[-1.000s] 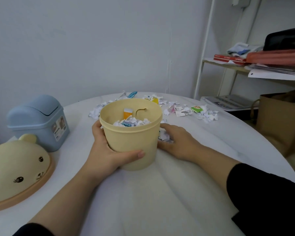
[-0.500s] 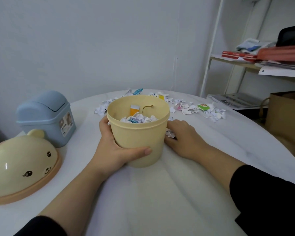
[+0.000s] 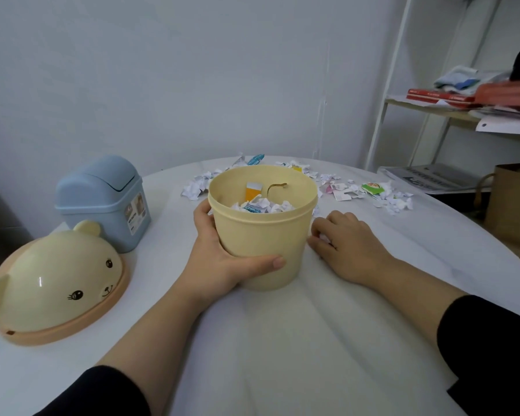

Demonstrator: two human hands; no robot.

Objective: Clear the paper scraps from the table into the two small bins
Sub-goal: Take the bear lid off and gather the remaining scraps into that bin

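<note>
Yellow bin (image 3: 261,244) part-full of paper scraps (image 3: 263,205)

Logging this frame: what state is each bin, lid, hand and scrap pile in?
yellow bin: upright, open, part-filled with paper.
blue bin: upright, flap closed.
bear lid: off, lying on table.
left hand: grips yellow bin.
right hand: fingers curled on a scrap beside it.
loose scraps: scattered behind yellow bin.

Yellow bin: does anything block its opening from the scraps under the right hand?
Nothing visible. The yellow bin is open-topped, its bear lid off to the left; the right hand curls over scraps beside it.
</note>
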